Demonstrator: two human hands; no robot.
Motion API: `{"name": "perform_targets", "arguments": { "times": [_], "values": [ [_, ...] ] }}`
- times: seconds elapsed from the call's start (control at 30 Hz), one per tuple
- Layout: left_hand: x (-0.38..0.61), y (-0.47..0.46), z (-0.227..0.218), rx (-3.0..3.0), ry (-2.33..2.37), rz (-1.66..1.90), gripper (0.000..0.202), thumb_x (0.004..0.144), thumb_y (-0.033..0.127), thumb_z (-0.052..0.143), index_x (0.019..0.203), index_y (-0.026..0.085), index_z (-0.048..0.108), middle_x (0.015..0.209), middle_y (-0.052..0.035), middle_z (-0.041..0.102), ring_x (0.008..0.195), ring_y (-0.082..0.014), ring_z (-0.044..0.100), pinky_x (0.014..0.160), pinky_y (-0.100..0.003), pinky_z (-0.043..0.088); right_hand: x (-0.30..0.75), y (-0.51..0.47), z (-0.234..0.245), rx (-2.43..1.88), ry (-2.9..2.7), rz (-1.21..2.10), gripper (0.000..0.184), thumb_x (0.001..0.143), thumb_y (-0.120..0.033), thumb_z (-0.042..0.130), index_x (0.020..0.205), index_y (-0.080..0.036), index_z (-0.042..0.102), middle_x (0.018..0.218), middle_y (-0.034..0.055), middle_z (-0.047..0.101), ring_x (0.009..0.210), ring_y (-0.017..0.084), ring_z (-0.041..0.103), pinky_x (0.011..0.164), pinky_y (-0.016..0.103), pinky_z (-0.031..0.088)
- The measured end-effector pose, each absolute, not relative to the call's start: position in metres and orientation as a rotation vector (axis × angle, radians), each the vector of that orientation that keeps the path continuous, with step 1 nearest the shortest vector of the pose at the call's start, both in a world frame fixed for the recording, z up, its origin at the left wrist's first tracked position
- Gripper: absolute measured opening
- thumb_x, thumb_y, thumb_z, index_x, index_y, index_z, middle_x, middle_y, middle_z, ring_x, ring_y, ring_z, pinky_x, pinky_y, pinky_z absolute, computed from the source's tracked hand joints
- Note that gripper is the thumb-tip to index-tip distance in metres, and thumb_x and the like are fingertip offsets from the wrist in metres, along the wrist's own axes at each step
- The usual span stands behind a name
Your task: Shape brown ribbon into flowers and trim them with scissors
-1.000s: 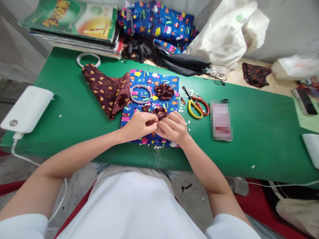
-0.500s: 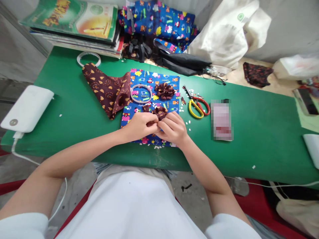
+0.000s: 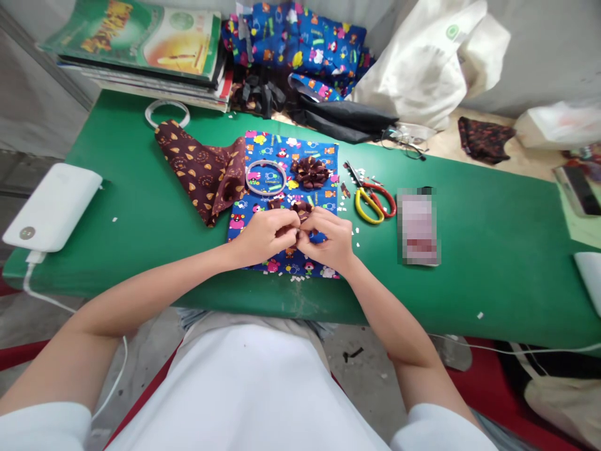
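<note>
My left hand point(image 3: 263, 237) and my right hand point(image 3: 330, 241) meet over a blue patterned cloth point(image 3: 282, 188) on the green table point(image 3: 493, 250). Both pinch a small folded piece of brown fabric point(image 3: 300, 212) between their fingertips. Beyond them on the cloth lie a finished brown fabric flower point(image 3: 310, 172) and a roll of clear tape point(image 3: 265, 177). A larger piece of brown patterned fabric point(image 3: 201, 169) lies to the left of the cloth.
Scissors with yellow and red handles point(image 3: 370, 199) and a blurred flat object point(image 3: 417, 225) lie to the right. A white power bank point(image 3: 52, 207) sits at the left edge. Books point(image 3: 141, 44), blue fabric point(image 3: 300, 44) and a white bag point(image 3: 432, 62) line the back.
My right hand has shifted slightly up and toward the left hand, its fingers closing more tightly on the brown fabric piece. Everything else stays put.
</note>
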State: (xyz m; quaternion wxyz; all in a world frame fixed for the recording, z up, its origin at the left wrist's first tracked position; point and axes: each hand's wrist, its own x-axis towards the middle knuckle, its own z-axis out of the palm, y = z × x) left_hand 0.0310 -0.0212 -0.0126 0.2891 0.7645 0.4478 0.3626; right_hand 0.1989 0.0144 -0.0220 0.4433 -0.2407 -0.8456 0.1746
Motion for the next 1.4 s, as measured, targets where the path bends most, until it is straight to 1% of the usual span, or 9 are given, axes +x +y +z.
{"name": "perform_targets", "arguments": {
  "times": [0.23, 0.47, 0.67, 0.77, 0.87, 0.97, 1.13, 1.23, 1.4],
  "values": [
    [0.0304, -0.0214, -0.0127, 2.029, 1.144, 0.985, 0.012, 0.084, 0.014, 0.044, 0.074, 0.016, 0.050, 0.069, 0.0013, 0.053, 0.066, -0.0102, 0.048, 0.063, -0.022, 0.038, 0.2029, 0.0152, -0.0196, -0.702, -2.100, 0.643, 0.015, 0.073, -0.010, 0.054, 0.061, -0.020, 0.050, 0.056, -0.0031, 0.048, 0.051, 0.008, 0.042, 0.050, 0.023, 0.038],
    [0.0302, -0.0218, -0.0125, 1.975, 1.157, 1.007, 0.010, 0.088, 0.014, 0.046, 0.078, 0.017, 0.049, 0.069, 0.0025, 0.052, 0.064, -0.0088, 0.047, 0.062, -0.020, 0.038, 0.2034, 0.0159, -0.0188, -0.740, -2.104, 0.640, 0.017, 0.077, -0.011, 0.054, 0.063, -0.020, 0.052, 0.057, -0.0022, 0.052, 0.053, 0.009, 0.044, 0.053, 0.024, 0.039],
    [0.0294, -0.0217, -0.0105, 1.965, 1.164, 0.998, 0.010, 0.088, 0.012, 0.046, 0.079, 0.017, 0.048, 0.068, 0.0032, 0.052, 0.062, -0.0080, 0.046, 0.061, -0.020, 0.037, 0.2036, 0.0162, -0.0209, -0.726, -2.132, 0.530, 0.015, 0.081, -0.012, 0.052, 0.068, -0.020, 0.051, 0.060, -0.0016, 0.055, 0.055, 0.011, 0.046, 0.054, 0.025, 0.039],
    [0.0297, -0.0211, -0.0101, 1.966, 1.173, 0.998, 0.011, 0.088, 0.013, 0.047, 0.078, 0.017, 0.049, 0.069, 0.0030, 0.053, 0.062, -0.0082, 0.047, 0.061, -0.020, 0.037, 0.2046, 0.0178, -0.0244, -0.661, -2.179, 0.379, 0.011, 0.080, -0.011, 0.052, 0.077, -0.021, 0.051, 0.065, -0.0008, 0.056, 0.059, 0.013, 0.047, 0.058, 0.027, 0.041],
    [0.0303, -0.0211, -0.0095, 1.963, 1.184, 1.000, 0.011, 0.088, 0.013, 0.047, 0.078, 0.017, 0.049, 0.069, 0.0025, 0.054, 0.063, -0.0085, 0.048, 0.060, -0.021, 0.037, 0.2058, 0.0192, -0.0264, -0.628, -2.213, 0.215, 0.013, 0.079, -0.012, 0.054, 0.085, -0.021, 0.048, 0.069, 0.0007, 0.056, 0.062, 0.016, 0.048, 0.060, 0.030, 0.042],
    [0.0306, -0.0216, -0.0087, 1.951, 1.206, 0.991, 0.011, 0.089, 0.015, 0.046, 0.078, 0.017, 0.050, 0.070, 0.0019, 0.055, 0.063, -0.0091, 0.049, 0.061, -0.021, 0.037, 0.2069, 0.0197, -0.0254, -0.623, -2.258, 0.100, 0.013, 0.080, -0.012, 0.053, 0.084, -0.022, 0.046, 0.070, 0.0016, 0.056, 0.063, 0.017, 0.048, 0.061, 0.032, 0.041],
    [0.0308, -0.0212, -0.0095, 1.971, 1.226, 0.981, 0.012, 0.088, 0.016, 0.046, 0.077, 0.017, 0.050, 0.071, 0.0011, 0.057, 0.064, -0.0099, 0.050, 0.062, -0.022, 0.038, 0.2076, 0.0191, -0.0210, -0.610, -2.353, -0.065, 0.009, 0.081, -0.014, 0.051, 0.079, -0.023, 0.049, 0.072, 0.0035, 0.059, 0.067, 0.018, 0.048, 0.061, 0.033, 0.038],
    [0.0306, -0.0207, -0.0098, 1.994, 1.229, 0.973, 0.012, 0.088, 0.016, 0.047, 0.077, 0.017, 0.052, 0.071, 0.0011, 0.058, 0.065, -0.0098, 0.052, 0.062, -0.021, 0.039, 0.2078, 0.0192, -0.0204, -0.599, -2.370, -0.085, 0.010, 0.082, -0.013, 0.050, 0.078, -0.022, 0.050, 0.072, 0.0039, 0.061, 0.068, 0.018, 0.049, 0.061, 0.033, 0.039],
    [0.0301, -0.0213, -0.0091, 2.003, 1.235, 0.965, 0.011, 0.088, 0.016, 0.050, 0.080, 0.016, 0.057, 0.073, 0.0012, 0.062, 0.066, -0.0094, 0.055, 0.065, -0.020, 0.041, 0.2084, 0.0204, -0.0226, -0.566, -2.356, 0.029, 0.010, 0.083, -0.012, 0.051, 0.079, -0.021, 0.050, 0.073, 0.0048, 0.062, 0.066, 0.017, 0.050, 0.063, 0.033, 0.043]
  ]
}}
